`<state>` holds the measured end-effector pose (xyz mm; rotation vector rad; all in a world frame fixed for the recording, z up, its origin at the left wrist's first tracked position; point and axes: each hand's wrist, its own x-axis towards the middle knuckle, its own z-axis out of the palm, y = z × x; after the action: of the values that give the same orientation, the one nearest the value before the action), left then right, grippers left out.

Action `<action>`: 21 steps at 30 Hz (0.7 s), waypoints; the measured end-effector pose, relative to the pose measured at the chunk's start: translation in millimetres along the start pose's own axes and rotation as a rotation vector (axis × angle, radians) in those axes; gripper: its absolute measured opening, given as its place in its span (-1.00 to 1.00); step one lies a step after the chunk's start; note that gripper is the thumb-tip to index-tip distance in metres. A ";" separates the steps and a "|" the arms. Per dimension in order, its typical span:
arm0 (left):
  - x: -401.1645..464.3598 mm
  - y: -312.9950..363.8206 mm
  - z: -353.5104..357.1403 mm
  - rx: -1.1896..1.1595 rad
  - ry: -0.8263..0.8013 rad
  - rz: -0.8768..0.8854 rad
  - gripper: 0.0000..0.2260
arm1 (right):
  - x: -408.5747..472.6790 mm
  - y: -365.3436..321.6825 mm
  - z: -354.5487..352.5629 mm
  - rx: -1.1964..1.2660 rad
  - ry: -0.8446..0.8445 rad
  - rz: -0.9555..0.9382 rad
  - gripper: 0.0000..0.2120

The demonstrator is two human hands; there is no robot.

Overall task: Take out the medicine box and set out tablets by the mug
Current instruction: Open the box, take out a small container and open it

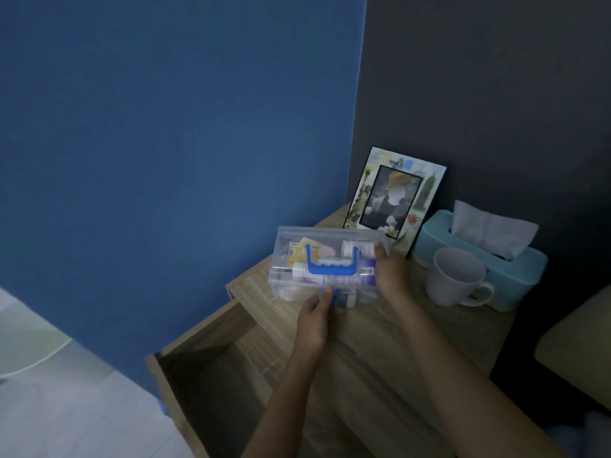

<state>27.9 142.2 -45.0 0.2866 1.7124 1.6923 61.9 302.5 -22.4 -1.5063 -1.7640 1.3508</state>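
Note:
A clear plastic medicine box [297, 239] with a blue handle on its lid rests on the wooden bedside table [413, 342]; bottles and packets show through it. My left hand [317, 317] pinches the blue latch at the box's front edge. My right hand [390, 272] grips the box's right end, thumb on the lid. The lid lies shut. A white mug [458, 280] stands upright to the right of the box, a hand's width away.
The table's drawer [211, 375] is pulled out at lower left. A picture frame [395, 200] leans on the dark wall behind the box. A teal tissue box [479, 256] sits behind the mug. A blue wall rises on the left.

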 end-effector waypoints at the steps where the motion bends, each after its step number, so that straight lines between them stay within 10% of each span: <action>1: -2.9 -1.4 -2.1 -0.033 -0.010 -0.019 -0.75 | 0.0 -0.1 -0.2 0.002 -0.002 -0.004 -0.55; 8: -19.0 -16.6 -35.2 0.028 0.326 0.163 -0.92 | -7.8 2.8 -4.3 0.066 0.019 -0.118 -0.52; 11: -16.2 -7.5 -48.8 0.048 0.484 0.259 -0.71 | -30.9 20.9 -10.5 0.284 0.045 -0.218 -0.52; 21: -10.0 21.7 -53.0 0.013 0.241 0.313 -0.41 | -58.9 35.9 -22.3 0.381 -0.069 -0.379 -0.35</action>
<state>-3.8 97.2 -26.7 0.3863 1.9322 2.0101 115.1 253.9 -30.0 -0.8824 -1.6122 1.4450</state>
